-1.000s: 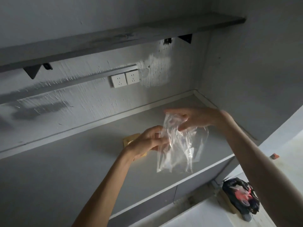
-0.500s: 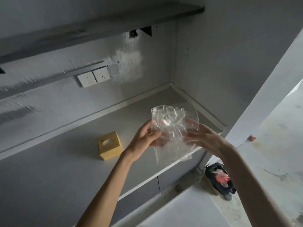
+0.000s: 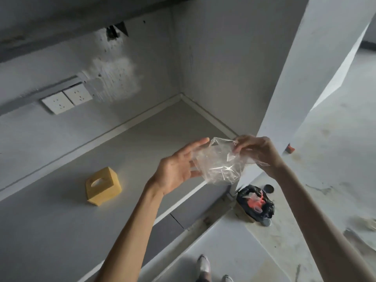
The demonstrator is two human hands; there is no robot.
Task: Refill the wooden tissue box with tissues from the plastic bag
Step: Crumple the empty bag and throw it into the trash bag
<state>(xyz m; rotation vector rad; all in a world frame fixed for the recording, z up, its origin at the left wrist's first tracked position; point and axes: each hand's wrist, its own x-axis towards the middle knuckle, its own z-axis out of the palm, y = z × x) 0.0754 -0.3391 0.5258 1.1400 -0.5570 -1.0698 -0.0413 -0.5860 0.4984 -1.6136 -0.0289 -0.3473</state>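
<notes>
A clear plastic bag [image 3: 219, 161] hangs crumpled between my hands above the front edge of the grey counter [image 3: 61, 231]. My right hand [image 3: 258, 153] pinches the bag's upper right edge with curled fingers. My left hand [image 3: 179, 167] is spread, its straight fingers resting against the bag's left side. No tissues can be made out inside the bag. The yellow wooden tissue box [image 3: 102, 186], with an oval slot on top, stands on the counter to the left of my left forearm, apart from both hands.
A black bag with red contents [image 3: 255, 202] lies on the floor by the counter's right end. Two wall sockets [image 3: 67, 99] sit above the counter. A white pillar [image 3: 301, 78] rises at right. My shoes [image 3: 203, 265] show at the bottom.
The view swung right and down. The bag moved right, away from the box, and is more crumpled. My right hand shifted to the bag's top edge; my left hand's fingers straightened.
</notes>
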